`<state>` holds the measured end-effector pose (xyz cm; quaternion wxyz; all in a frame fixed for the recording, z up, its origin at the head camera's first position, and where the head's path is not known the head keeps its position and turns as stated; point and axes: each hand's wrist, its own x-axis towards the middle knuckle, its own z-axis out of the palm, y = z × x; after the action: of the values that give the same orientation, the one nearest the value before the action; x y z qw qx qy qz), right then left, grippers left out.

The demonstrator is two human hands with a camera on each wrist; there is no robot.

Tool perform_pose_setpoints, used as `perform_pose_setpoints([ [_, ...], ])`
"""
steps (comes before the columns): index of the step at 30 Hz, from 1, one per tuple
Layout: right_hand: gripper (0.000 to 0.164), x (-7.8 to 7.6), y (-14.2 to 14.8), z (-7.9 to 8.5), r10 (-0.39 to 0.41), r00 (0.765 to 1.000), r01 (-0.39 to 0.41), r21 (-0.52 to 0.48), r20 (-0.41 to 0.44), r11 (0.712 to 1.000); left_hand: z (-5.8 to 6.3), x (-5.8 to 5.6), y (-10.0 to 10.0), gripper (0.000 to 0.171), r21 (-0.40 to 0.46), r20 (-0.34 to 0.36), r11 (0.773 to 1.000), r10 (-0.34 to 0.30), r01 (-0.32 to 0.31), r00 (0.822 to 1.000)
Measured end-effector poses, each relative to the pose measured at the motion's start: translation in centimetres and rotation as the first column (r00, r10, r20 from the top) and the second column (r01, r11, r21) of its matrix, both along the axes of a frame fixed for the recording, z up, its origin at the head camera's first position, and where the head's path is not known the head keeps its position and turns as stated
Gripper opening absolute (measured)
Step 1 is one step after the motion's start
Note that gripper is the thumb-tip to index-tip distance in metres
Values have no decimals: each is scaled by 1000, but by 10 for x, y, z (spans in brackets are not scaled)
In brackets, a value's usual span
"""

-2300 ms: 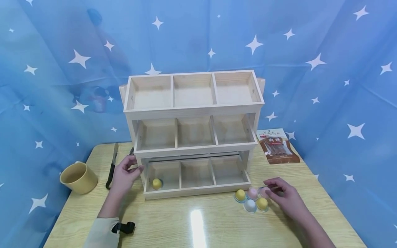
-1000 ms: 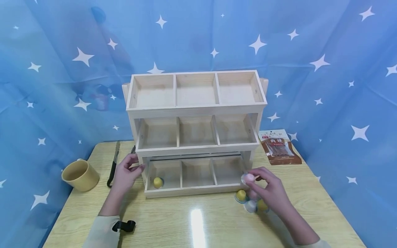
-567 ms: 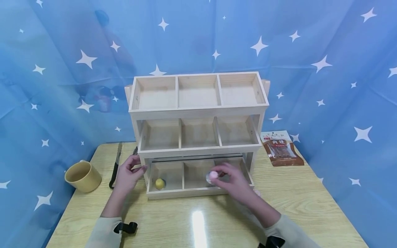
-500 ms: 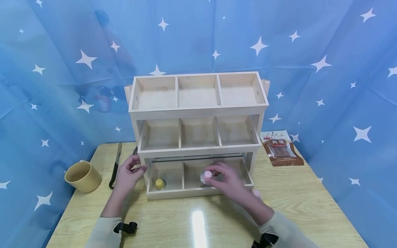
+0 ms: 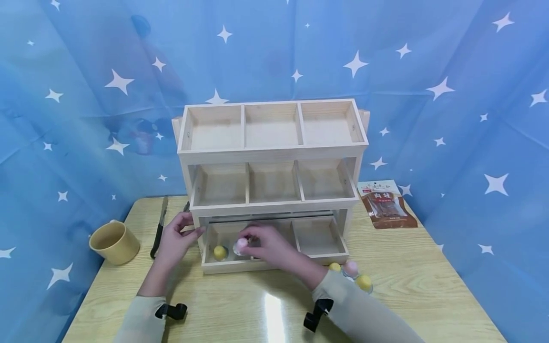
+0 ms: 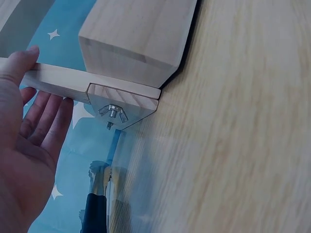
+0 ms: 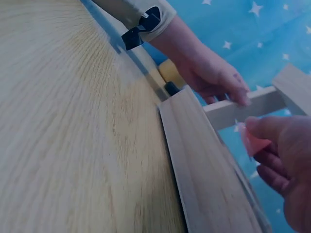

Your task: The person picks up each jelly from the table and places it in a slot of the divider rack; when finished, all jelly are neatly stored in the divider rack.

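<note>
A wooden three-tier rack [image 5: 270,156] stands in the middle of the table, each tier split into three compartments. At its lower left, my left hand [image 5: 175,240] holds the side post [image 6: 63,80] between thumb and fingers. My right hand [image 5: 270,245] pinches a pink jelly cup [image 5: 242,244] over the bottom tier, near its left divider. A yellow jelly cup [image 5: 220,253] sits in the bottom left compartment. In the right wrist view, the held pink cup shows translucent between thumb and fingers. More jelly cups [image 5: 364,283] lie right of the rack's front, partly hidden by my right arm.
A yellow mug [image 5: 114,243] stands at the table's left. Beside it, a black-handled knife-like tool [image 5: 157,233] lies near my left hand. A brown snack packet [image 5: 387,205] lies behind right. Blue starry cloth [image 5: 274,57] surrounds the table.
My right hand has picked up the pink jelly cup from the cluster on the right and carried it left over the bottom tier. The left hand has stayed at the post.
</note>
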<state>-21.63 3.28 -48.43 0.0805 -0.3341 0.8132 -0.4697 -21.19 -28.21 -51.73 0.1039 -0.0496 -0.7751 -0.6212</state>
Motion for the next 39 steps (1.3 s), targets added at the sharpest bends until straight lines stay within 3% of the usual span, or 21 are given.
perform_pose_setpoints([
  [4, 33, -9, -13, 2, 82, 990, -67, 127, -118, 990, 3, -2, -1, 39, -5, 19, 1000, 1, -1, 1000],
  [9, 30, -20, -27, 1, 161, 943, -82, 264, -292, 961, 5, -4, -2, 38, -9, 18, 1000, -18, 18, 1000],
  [13, 26, -27, -34, -1, 196, 924, -87, 319, -328, 944, 4, -4, -3, 38, -17, 5, 999, -29, 29, 1000],
  [18, 14, -32, -40, -4, 248, 884, -61, 426, -397, 903, 3, -4, -4, 37, -22, 3, 999, -34, 35, 999],
  [20, 12, -33, -41, -4, 260, 879, -53, 459, -400, 887, 4, -4, -5, 38, -34, 3, 999, -36, 36, 999],
  [31, 11, -35, -45, -6, 276, 894, -42, 546, -353, 837, 2, -5, -4, 38, -42, -11, 998, -48, 47, 999],
  [39, 34, -29, -38, 1, 194, 933, -7, 525, -302, 851, 1, -4, -5, 40, -53, 13, 998, -35, 36, 999],
])
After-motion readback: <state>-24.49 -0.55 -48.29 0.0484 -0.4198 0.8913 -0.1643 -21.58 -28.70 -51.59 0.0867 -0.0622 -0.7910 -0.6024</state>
